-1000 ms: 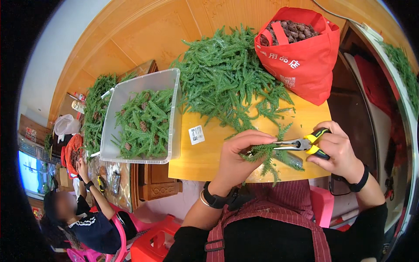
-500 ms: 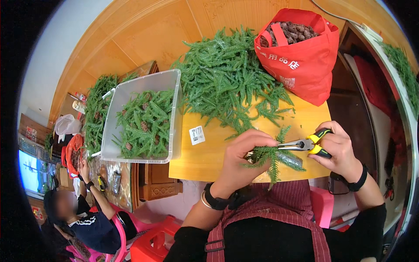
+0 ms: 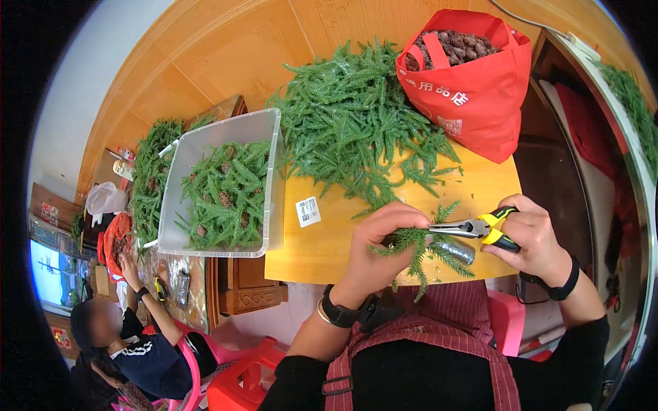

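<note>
My left hand [image 3: 373, 253] pinches a green artificial pine sprig [image 3: 418, 250] at the front of the table, its fronds hanging below the fingers. In my right hand [image 3: 538, 238] are needle-nose pliers [image 3: 473, 227] with yellow and black grips. Their handles are spread apart, and the jaws point left, the tips reaching the sprig beside my left thumb. Whether they bite on the stem is too small to tell. Just under the jaws a shiny, silvery cylinder [image 3: 458, 253] shows, partly covered by a frond.
Loose pine sprigs [image 3: 349, 116] are heaped on the yellow table [image 3: 301, 253]. A red bag [image 3: 473, 103] of pinecones stands at the far right. Left of the heap, a clear plastic bin [image 3: 277, 185] holds sprigs with pinecones. A co-worker [image 3: 147, 349] sits at the left near another red bag.
The plier tips have shifted slightly left, to my left fingertips. The sprig has turned a little, baring more of the silvery cylinder. Both hands keep their hold.
</note>
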{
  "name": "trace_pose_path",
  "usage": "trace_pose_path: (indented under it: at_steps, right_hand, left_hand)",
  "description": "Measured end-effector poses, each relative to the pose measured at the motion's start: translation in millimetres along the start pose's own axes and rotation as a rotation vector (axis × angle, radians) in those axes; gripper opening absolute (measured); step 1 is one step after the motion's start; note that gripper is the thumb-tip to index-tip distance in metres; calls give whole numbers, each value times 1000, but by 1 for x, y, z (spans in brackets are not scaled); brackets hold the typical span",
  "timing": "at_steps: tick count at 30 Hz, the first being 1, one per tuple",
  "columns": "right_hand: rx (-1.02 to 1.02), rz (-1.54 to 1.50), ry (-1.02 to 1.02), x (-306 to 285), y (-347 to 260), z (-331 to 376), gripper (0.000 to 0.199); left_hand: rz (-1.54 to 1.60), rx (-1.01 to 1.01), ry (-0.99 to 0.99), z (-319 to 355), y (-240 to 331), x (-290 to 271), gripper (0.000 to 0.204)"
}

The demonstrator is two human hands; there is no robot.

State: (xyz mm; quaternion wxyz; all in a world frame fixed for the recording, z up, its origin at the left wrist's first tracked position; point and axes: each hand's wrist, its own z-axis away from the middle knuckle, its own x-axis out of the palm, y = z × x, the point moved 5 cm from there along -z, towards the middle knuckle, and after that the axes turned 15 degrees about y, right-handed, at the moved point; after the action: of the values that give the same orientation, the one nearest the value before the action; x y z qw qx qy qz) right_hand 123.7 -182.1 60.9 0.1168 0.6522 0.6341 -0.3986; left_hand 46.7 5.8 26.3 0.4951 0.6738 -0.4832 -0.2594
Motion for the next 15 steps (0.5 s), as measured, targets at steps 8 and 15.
trace_pose_path:
  at_steps: [8,15]
  right_hand:
    - [270,-240,31,-7,22,6,39]
    - [597,122,-90,-1,54,35,29]
  left_hand:
    - [-146,165,-23,-3,11,-1,26]
    - [282,-413,132,3,-9,-11,27]
